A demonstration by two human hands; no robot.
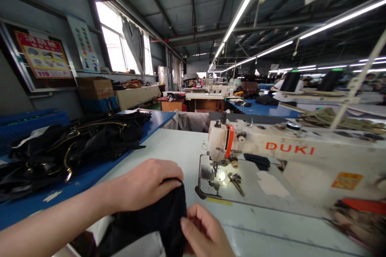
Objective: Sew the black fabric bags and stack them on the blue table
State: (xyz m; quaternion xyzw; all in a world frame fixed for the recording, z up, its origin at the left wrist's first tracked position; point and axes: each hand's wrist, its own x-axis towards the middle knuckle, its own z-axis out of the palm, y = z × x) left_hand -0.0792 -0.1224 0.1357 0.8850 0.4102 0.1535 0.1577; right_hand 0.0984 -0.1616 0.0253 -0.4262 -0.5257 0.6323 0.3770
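Observation:
A piece of black fabric [169, 217] is held up in front of the sewing table, with a pale patch at its lower part. My left hand [150, 184] grips its upper edge, thumb and fingers closed on the cloth. Lower down, my right hand [203, 229] pinches the right edge of the same fabric between thumb and fingers. Ahead of my right hand stands a white sewing machine [256, 144] with orange lettering. Its needle area [216, 168] is lit, and the cloth is apart from it.
Black pieces with gold zippers [72, 144] are heaped on a blue table [90, 176] at the left. Small metal parts [237, 182] and a dark scrap [256, 161] lie by the needle. Thread cones [290, 82] stand behind the machine. A cluttered bundle [358, 221] sits at right.

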